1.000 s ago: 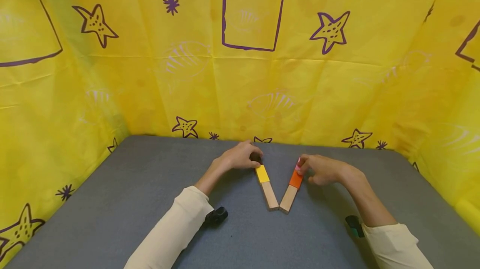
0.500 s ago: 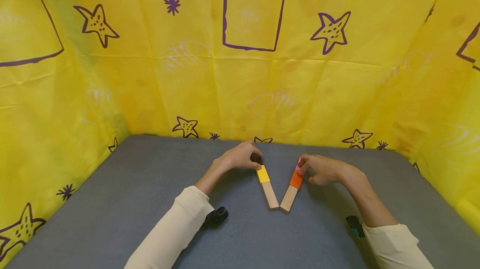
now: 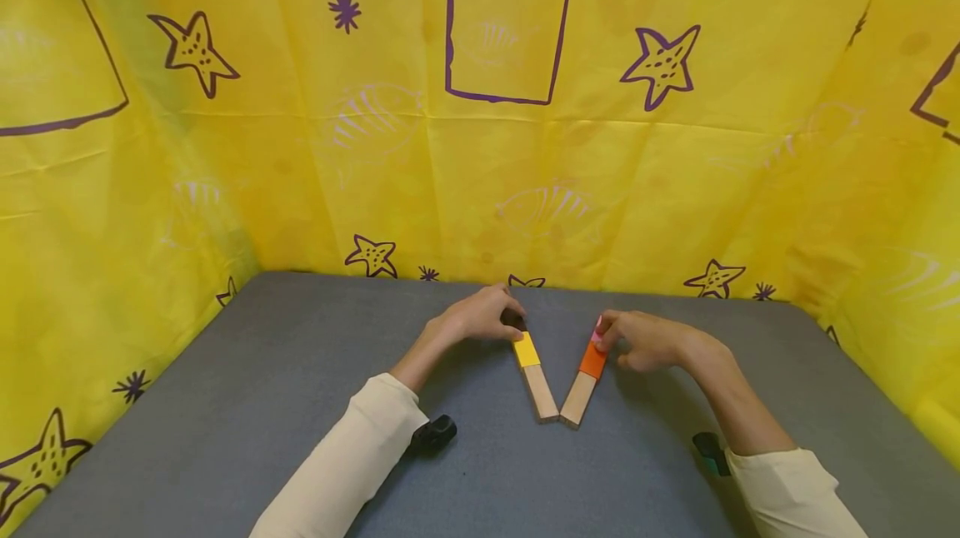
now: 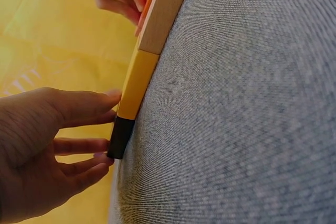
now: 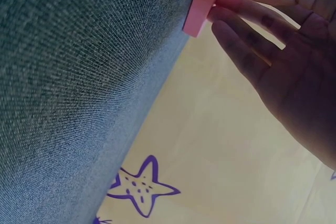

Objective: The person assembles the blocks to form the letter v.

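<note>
Two rows of wooden blocks lie flat on the grey table in a V, its lower ends meeting in front. The left row runs from a plain wood block (image 3: 541, 393) through a yellow block (image 3: 527, 349) to a black block (image 4: 121, 137). On the right, another plain wood block (image 3: 578, 399) leads to an orange block (image 3: 592, 361) and a pink block (image 5: 201, 9). My left hand (image 3: 480, 313) touches the yellow and black blocks with thumb and fingertips, fingers fairly straight. With extended fingers, my right hand (image 3: 648, 341) touches the pink block near the orange one.
The grey cloth-covered table (image 3: 540, 480) meets a yellow curtain (image 3: 480, 163) printed with starfish and fish at the back and both sides. A dark wrist device (image 3: 435, 435) is by the left forearm, another dark device (image 3: 709, 453) by the right.
</note>
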Available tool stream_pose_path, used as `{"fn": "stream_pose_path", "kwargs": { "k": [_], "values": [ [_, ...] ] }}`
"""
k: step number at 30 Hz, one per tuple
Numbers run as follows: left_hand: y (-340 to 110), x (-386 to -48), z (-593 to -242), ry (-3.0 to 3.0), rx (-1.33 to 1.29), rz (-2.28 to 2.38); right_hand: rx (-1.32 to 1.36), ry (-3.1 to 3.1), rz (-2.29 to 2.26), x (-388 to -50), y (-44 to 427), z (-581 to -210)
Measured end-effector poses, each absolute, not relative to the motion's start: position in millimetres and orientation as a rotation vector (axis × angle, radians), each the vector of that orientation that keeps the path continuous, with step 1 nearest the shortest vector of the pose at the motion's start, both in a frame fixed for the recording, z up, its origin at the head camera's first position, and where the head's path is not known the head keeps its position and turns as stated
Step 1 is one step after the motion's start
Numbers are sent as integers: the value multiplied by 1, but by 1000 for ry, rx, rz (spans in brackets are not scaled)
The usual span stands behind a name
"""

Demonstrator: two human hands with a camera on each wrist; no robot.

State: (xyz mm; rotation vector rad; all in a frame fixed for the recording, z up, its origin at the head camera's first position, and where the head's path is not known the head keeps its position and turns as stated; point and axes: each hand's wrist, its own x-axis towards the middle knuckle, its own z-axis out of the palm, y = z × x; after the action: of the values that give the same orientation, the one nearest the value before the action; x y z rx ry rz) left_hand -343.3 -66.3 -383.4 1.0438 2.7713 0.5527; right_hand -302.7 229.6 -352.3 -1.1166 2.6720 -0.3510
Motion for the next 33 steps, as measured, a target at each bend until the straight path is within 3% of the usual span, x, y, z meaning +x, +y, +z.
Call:
{"fn": "stream_pose_path", "kwargs": {
  "k": [33],
  "values": [
    [-65, -339, -380, 2765, 973, 541, -1127, 2674, -326, -304, 228, -353]
  ]
}}
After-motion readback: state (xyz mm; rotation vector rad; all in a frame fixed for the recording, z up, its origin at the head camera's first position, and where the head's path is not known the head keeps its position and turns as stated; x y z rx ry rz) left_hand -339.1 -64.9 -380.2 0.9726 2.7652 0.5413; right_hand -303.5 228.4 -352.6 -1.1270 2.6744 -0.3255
